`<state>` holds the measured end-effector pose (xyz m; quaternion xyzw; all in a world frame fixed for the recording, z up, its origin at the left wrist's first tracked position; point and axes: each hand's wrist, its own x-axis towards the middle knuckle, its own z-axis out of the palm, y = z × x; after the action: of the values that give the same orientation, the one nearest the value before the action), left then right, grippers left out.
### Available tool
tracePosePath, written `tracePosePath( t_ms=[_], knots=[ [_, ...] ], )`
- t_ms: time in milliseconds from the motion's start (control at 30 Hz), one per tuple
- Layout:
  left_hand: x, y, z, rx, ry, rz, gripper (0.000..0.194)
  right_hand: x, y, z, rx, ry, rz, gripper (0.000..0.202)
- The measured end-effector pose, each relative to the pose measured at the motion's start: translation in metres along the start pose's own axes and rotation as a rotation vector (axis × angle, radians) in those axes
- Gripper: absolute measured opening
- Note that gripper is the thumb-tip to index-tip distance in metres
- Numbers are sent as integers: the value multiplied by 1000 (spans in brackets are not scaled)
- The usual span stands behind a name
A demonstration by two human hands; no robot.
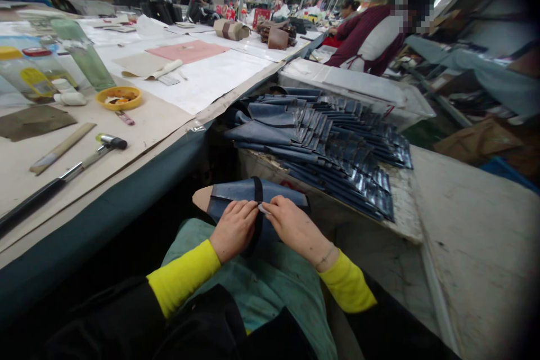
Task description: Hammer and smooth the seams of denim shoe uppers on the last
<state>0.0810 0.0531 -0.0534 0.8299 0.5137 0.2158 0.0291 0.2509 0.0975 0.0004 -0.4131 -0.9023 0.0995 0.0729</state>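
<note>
To the left, the surface (139, 149) carries a hammer (76, 170) near its edge, a wooden stick (63, 149) beyond, then a dish (138, 100), with a bottle (84, 56) behind and 2 jars (29, 79) farther left. Before the lap (274, 287), the left hand (235, 228) and right hand (297, 228) rest on a leather piece (236, 190). Rightward lie stacked leather pieces (312, 135), a tub (337, 76) behind them.

Green bottle (83, 57) near yellow bowl (120, 106)

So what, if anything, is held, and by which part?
The right hand pinches a whitish piece, apparently by one end, at the black strap. The left hand lies on the blue piece; its grip is unclear.
</note>
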Motion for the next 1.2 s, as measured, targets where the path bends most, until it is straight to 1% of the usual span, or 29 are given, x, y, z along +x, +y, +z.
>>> tracePosePath(
  t_ms=[133,267,367,500,567,633,767,833,1000,1200],
  knots=[
    [0,-1,-1,0,1,-25,31,8,-4,1,-38,-16,6,27],
    [0,-2,-5,1,-3,-37,32,14,-7,8,-110,-17,32,30],
    [-3,-2,-6,3,7,-44,34,13,-8,17,-107,29,37,33],
    [-10,-4,-4,10,37,-44,35,9,-6,30,-54,127,37,36],
    [-14,-5,-5,19,53,-52,35,7,-4,31,-15,162,37,36],
    [-17,-7,-7,31,72,-69,35,6,-3,28,30,173,23,34],
    [-20,-11,-11,52,92,-98,35,7,-5,17,97,166,-35,31],
    [-21,-12,-12,53,93,-100,35,8,-8,16,96,157,-51,30],
    [-24,-18,-12,62,98,-122,35,16,-19,27,45,106,-50,32],
    [-36,-37,-18,100,108,-152,36,34,-36,32,7,72,-102,32]
  ],
)
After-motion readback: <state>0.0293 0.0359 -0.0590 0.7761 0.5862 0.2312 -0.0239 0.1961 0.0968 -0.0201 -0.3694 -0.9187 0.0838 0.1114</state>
